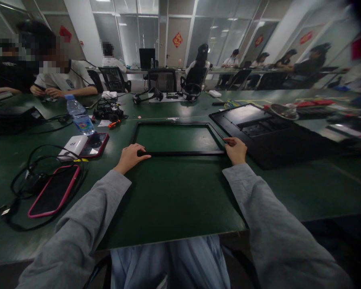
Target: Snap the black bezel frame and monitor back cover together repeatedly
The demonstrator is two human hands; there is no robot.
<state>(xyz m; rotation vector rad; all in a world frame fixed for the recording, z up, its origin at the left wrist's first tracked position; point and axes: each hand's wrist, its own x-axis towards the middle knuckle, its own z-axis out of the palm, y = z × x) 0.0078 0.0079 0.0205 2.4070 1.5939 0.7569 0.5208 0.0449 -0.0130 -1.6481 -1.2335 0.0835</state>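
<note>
Fingers of L hand & R hand round blk frame, arms fwd

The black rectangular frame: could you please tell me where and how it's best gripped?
Pinch the black rectangular frame at its two near corners, from the near side, one hand at each. Its bars look thin enough to pinch, and its wide, open shape is probably steadier with two spread holds. The left hand and right hand are at those corners.
</note>
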